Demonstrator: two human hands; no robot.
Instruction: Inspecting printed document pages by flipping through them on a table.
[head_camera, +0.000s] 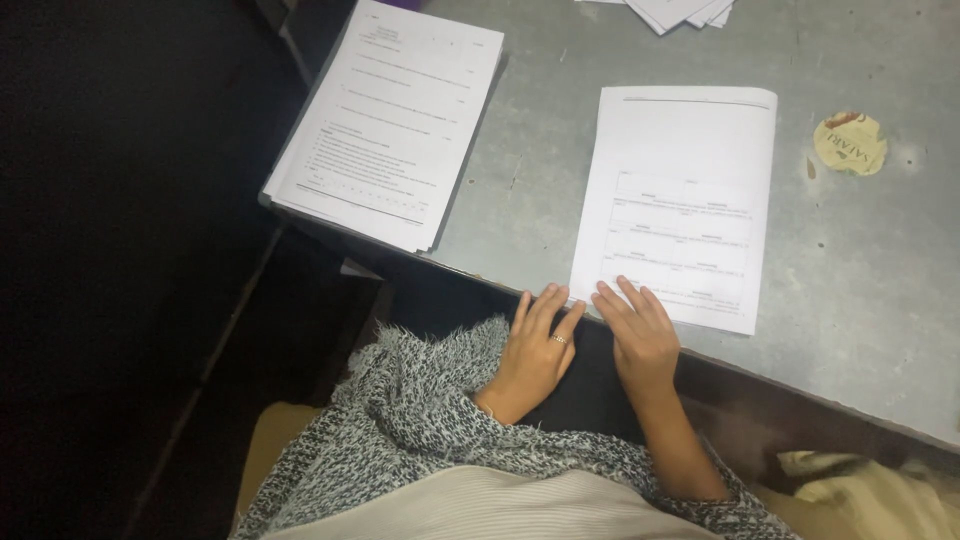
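Resting flat, the right hand touches the sheet's near edge (left hand open alongside).

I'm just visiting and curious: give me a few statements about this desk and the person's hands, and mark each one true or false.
1. The right hand rests its fingers on the near corner of the printed sheet stack. True.
2. The left hand wears a ring. True.
3. The left hand holds a pen. False: it lies flat at the edge of the grey table, holding nothing.
4. The second paper stack lies to the right of the hands. False: it lies at the table's left corner.
5. A round torn sticker sits on the table right of the sheets. True.
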